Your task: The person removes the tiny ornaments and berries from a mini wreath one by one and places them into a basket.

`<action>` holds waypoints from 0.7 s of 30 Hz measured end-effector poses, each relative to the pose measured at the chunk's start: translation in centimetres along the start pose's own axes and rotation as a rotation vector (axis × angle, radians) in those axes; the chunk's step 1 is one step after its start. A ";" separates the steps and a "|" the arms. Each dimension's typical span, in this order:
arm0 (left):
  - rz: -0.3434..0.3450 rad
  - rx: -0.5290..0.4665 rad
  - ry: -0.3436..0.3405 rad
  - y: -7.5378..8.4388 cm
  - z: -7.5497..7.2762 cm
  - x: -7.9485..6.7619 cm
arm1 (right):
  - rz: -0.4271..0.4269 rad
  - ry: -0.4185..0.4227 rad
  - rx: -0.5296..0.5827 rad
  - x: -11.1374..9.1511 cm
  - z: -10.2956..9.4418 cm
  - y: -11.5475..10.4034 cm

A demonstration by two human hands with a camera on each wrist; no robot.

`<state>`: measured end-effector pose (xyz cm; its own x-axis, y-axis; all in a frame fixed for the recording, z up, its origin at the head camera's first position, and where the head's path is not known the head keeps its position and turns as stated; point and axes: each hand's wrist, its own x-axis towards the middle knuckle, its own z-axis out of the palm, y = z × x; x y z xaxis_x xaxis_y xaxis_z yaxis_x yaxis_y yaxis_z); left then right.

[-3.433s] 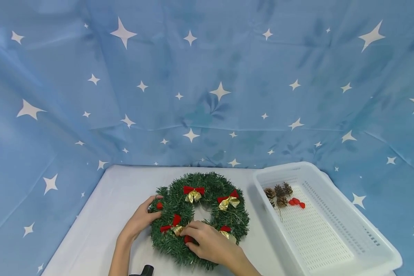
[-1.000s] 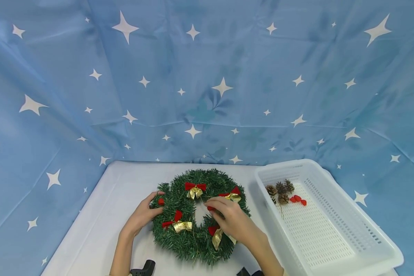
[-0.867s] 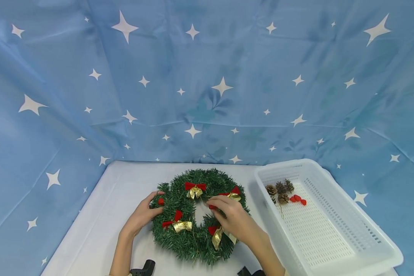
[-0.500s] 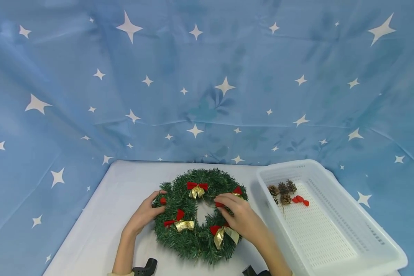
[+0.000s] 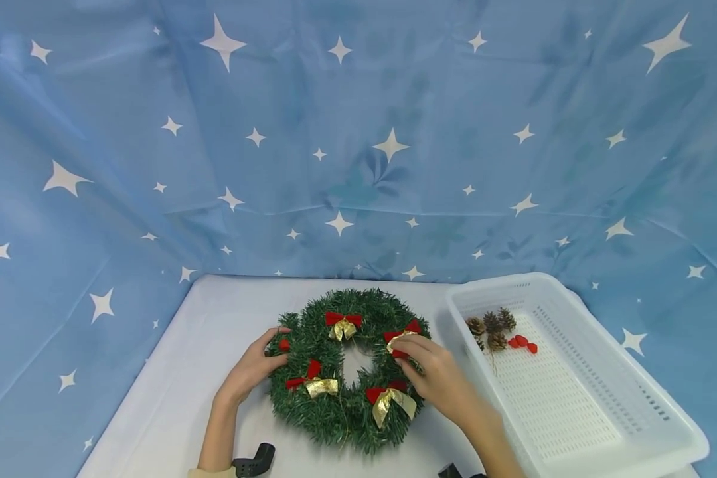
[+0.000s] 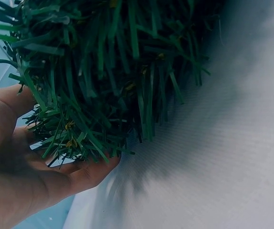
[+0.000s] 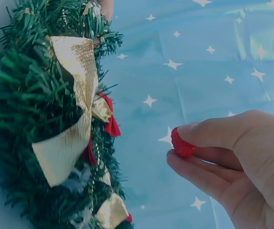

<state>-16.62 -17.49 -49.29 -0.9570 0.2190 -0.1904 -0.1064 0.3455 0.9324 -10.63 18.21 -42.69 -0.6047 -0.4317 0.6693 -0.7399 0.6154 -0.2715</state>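
Note:
A green tinsel wreath (image 5: 328, 418) lies on the white table, carrying several red bows with gold ribbon and bells. My left hand (image 5: 252, 370) grips its left edge, close to a small red ornament (image 5: 284, 344); in the left wrist view, the fingers curl under the green strands (image 6: 98, 71). Over the wreath's right side, my right hand (image 5: 439, 378) pinches a small ridged red berry (image 7: 182, 143) between thumb and fingers. Its fingertips overlap the upper right bow (image 5: 412, 326) in the head view. The right wrist view shows the berry held apart from the wreath.
A white slotted plastic basket (image 5: 663, 415) stands to the right, with several brown pinecones (image 5: 492, 323) and a few red berries (image 5: 521, 341) at its far left. Blue star-printed cloth (image 5: 358, 133) hangs behind the table. A black wrist device (image 5: 258, 459) shows near the left wrist.
My right hand has moved from the wreath's lower middle, past its central hole, up and right to the upper right bow, carrying the red berry. The left hand stays on the wreath's left edge.

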 end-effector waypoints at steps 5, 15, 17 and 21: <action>-0.007 -0.005 0.001 0.1 0.0 0.1 | 0.007 -0.017 -0.016 -0.5 -1.5 -0.2; -0.004 0.004 0.003 -0.1 -0.1 0.0 | -0.020 -0.051 -0.035 -1.3 -4.7 -0.4; -0.002 0.005 0.004 -0.2 -0.1 0.0 | -0.032 -0.049 -0.055 -1.4 -5.2 -0.3; 0.009 0.002 -0.003 -0.2 0.0 0.1 | -0.024 -0.058 -0.113 -1.7 -6.3 -0.4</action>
<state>-16.71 -17.54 -49.46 -0.9570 0.2253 -0.1829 -0.0971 0.3454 0.9334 -7.44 22.79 -39.36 -0.6055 -0.4830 0.6325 -0.7188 0.6730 -0.1741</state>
